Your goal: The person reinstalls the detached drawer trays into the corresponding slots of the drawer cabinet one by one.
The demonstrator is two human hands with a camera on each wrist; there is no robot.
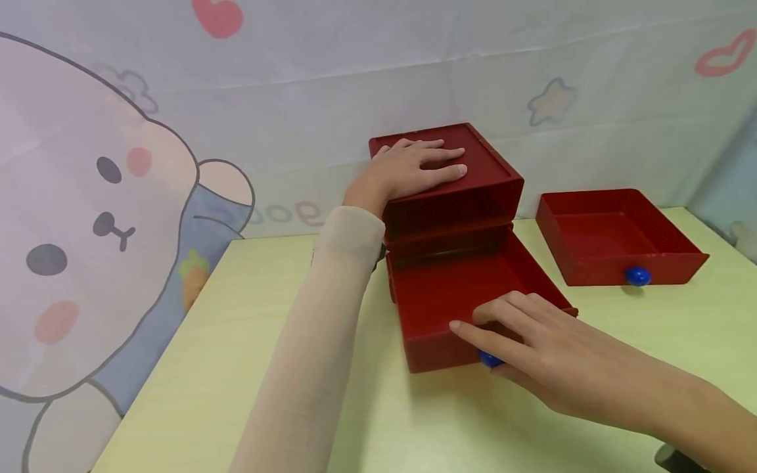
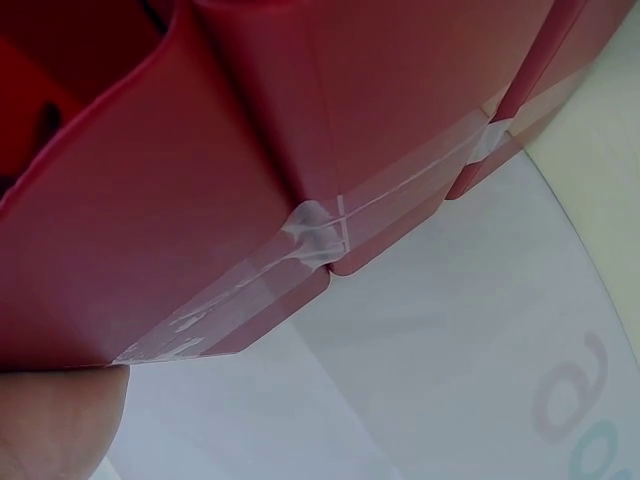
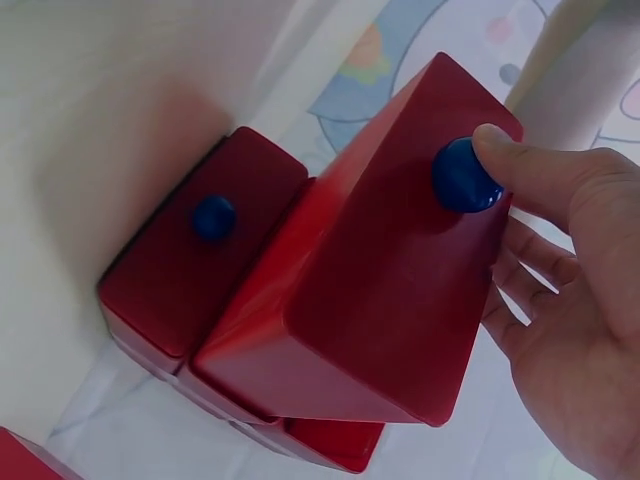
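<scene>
Under both hands spreads a pale yellow-green table [image 1: 248,368], its far edge meeting a cartoon-printed backdrop cloth [image 1: 106,197] just beyond the left hand, its left edge running well out from the left forearm. Bare tabletop lies open nearer than the right hand and to the left of the left arm; to the right of the right hand the room is narrower, where a separate red drawer [image 1: 615,236] with a blue knob [image 1: 637,276] sits apart on the table.

Between the hands stands a red drawer cabinet [image 1: 455,190], glossy plastic with rounded corners, backed close against the cloth. The left hand [image 1: 414,167] lies palm down on its top, fingers straight and spread, pressing and gripping nothing. From the left wrist, strips of clear tape [image 2: 330,225] run across seams in the red wall, and a fingertip shows at the lower corner.

Below the left hand, a pulled-out drawer [image 1: 461,295] juts from the cabinet toward the person, an open red tray with straight walls. The right hand [image 1: 532,355] is at its front wall: thumb and fingers curl about the small round blue knob [image 3: 465,177] there, the thumb tip set on the knob, the fingers wrapping under the front. In the right wrist view a further blue knob [image 3: 213,217] shows on a closed drawer front beyond the held one.
</scene>
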